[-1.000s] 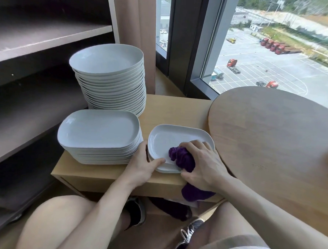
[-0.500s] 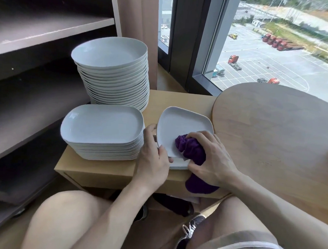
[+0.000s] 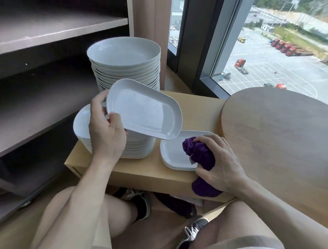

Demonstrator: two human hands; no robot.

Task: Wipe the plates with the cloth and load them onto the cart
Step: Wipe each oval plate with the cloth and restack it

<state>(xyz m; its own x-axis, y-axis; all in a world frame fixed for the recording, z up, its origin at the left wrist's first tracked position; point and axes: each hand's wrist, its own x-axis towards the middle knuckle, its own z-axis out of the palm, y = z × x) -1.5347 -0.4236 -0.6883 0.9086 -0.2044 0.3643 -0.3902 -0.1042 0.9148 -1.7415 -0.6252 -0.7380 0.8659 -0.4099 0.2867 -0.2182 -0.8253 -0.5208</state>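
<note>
I see oblong plate [image 3: 144,112] tilted in air above oblong stack [image 3: 139,150], left hand [image 3: 106,133] pinching its left edge. Second plate [image 3: 174,153] flat on cardboard box [image 3: 138,173], holds bunched purple cloth [image 3: 201,154]; right hand [image 3: 221,164] curled round cloth. Round-plate stack [image 3: 125,55] behind. Wooden table [image 3: 281,129] right, shelves [image 3: 50,31] left.

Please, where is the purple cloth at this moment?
In the head view it is right of centre: the right hand holds the purple cloth bunched on a small plate, beside the stack of plates.
</note>
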